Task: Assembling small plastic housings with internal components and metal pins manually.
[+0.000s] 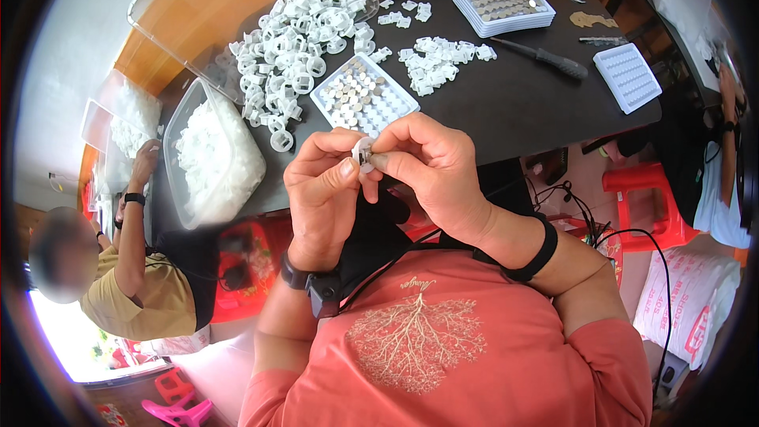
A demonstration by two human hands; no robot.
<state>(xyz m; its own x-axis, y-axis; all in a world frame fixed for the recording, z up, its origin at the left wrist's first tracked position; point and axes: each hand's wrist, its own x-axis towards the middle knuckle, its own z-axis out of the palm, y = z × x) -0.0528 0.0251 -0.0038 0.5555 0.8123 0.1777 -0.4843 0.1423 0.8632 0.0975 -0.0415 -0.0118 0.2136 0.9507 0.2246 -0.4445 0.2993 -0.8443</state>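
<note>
Fingers (pixel 340 177) of the left hand (pixel 320 190) grip a small whitish plastic piece (pixel 361 152) at the near side of the disc tray (pixel 393 107), and those of the right hand (pixel 435 170) pinch the same piece. Left of and beyond that tray lies a heap of white ring-shaped parts (pixel 292 47); right of it, on the dark worktop (pixel 490 126), sit pale clips (pixel 437 63) and, farther right, stacked trays (pixel 515 28).

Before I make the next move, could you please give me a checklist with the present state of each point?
1. Left hand holding the white plastic piece: ok.
2. Right hand at the same piece: ok.
3. Right fingers gripping a separate small part: cannot tell, too small.
4. Both hands free: not ok, both are occupied.
5. Disc tray just beyond the hands: ok.
6. Black-handled tool lying away from the hands: ok.
</note>
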